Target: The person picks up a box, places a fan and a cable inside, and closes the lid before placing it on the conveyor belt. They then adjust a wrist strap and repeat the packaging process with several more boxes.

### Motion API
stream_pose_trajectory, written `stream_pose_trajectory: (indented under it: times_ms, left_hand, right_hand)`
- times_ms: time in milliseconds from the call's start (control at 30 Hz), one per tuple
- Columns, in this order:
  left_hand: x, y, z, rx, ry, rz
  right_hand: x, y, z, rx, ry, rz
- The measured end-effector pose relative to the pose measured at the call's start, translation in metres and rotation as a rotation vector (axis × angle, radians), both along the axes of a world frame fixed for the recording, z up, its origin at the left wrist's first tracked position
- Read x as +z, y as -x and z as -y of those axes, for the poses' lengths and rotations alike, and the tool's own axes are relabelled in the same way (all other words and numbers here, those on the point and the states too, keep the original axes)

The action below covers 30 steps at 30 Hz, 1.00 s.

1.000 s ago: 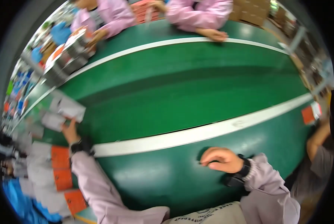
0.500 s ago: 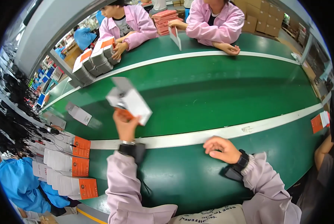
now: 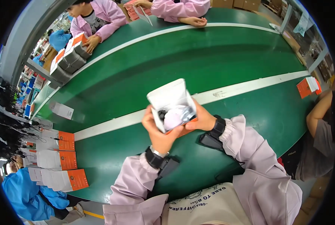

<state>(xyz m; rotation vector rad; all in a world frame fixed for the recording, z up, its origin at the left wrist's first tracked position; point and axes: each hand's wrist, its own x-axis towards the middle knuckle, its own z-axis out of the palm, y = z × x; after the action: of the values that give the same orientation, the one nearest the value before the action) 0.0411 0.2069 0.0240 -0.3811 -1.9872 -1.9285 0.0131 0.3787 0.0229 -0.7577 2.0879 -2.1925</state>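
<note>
An open white and orange carton (image 3: 169, 94) is held between my two hands above the near side of the green table, its lid flap raised. Inside it sit a rounded whitish item (image 3: 173, 117), something black and a shiny silvery piece whose kinds I cannot make out. My left hand (image 3: 158, 129) grips the carton's left side and lower edge. Its right side and bottom edge are held by my right hand (image 3: 202, 118). Both wrists wear black bands with dark box-shaped devices.
Rows of white and orange cartons (image 3: 68, 160) stand at the left, beside hanging black cables (image 3: 4, 120). Another open carton (image 3: 62, 110) lies on the green belt (image 3: 227, 56). Across it, co-workers handle stacked boxes (image 3: 72, 56) and a flat white piece. More cartons (image 3: 306, 88) sit at right.
The carton has come from the belt toward me and to the right, in my left hand. My right hand, free before, now grips it too. The whole view has shifted.
</note>
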Motion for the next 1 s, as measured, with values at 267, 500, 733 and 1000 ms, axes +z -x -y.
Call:
stream_pose_trajectory:
  times_ms: [267,500,733,1000]
  left_hand:
    - [0.009,-0.005,-0.004,-0.09,-0.026,-0.247]
    - [0.017,0.001,0.003,-0.114,0.105,-0.307]
    - [0.008,0.007,0.008,-0.129,0.048,-0.395]
    - [0.014,0.007,0.006,-0.196,-0.04,-0.386]
  right_hand:
    - [-0.005,-0.02,0.021,-0.202,0.267,-0.137]
    - [0.017,-0.022,0.007,-0.194,-0.161,-0.381]
    - [0.004,-0.012,0.02,-0.195,0.266,-0.464]
    - [0.018,-0.021,0.012,-0.158,0.084,-0.499]
